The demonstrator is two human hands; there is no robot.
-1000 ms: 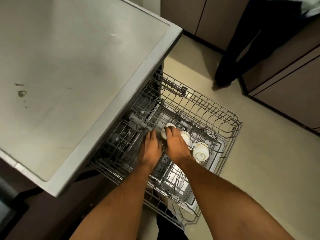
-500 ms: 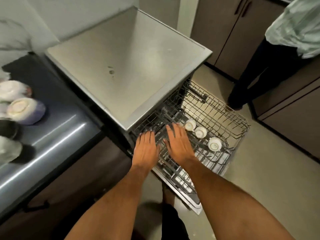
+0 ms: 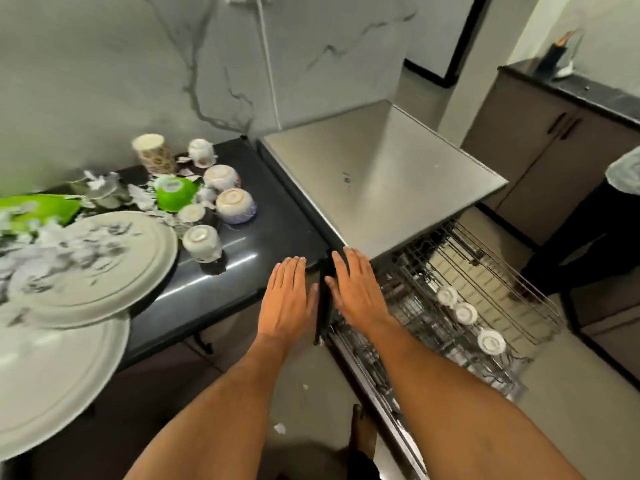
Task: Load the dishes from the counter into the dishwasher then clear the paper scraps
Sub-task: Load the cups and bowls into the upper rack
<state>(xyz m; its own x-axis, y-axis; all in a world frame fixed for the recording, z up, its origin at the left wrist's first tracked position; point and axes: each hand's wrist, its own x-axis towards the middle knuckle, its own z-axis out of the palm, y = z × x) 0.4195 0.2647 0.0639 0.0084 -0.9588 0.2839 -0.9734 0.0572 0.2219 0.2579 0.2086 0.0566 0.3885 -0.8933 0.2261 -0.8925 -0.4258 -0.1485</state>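
Dishes (image 3: 211,199) and paper scraps (image 3: 52,247) crowd the black counter (image 3: 277,230) beside the dishwasher (image 3: 381,174).

There's another person (image 3: 588,244) standing off to the right by the brown cabinets (image 3: 540,150). Marble-look wall (image 3: 104,81) has a white cord (image 3: 268,67) running down it, and a dark bottle (image 3: 556,55) sits on the far counter.

Home kitchen: dishwasher (image 3: 381,188), dark counter (image 3: 263,216), cabinets (image 3: 540,157)

Dishes to your left, rack to your right.
Left of your left hand (image 3: 287,299), upturned ceramic bowls (image 3: 235,204) sit on the dark counter (image 3: 277,216); right of your right hand (image 3: 358,292), three cups (image 3: 465,313) stand in the wire rack (image 3: 512,271).
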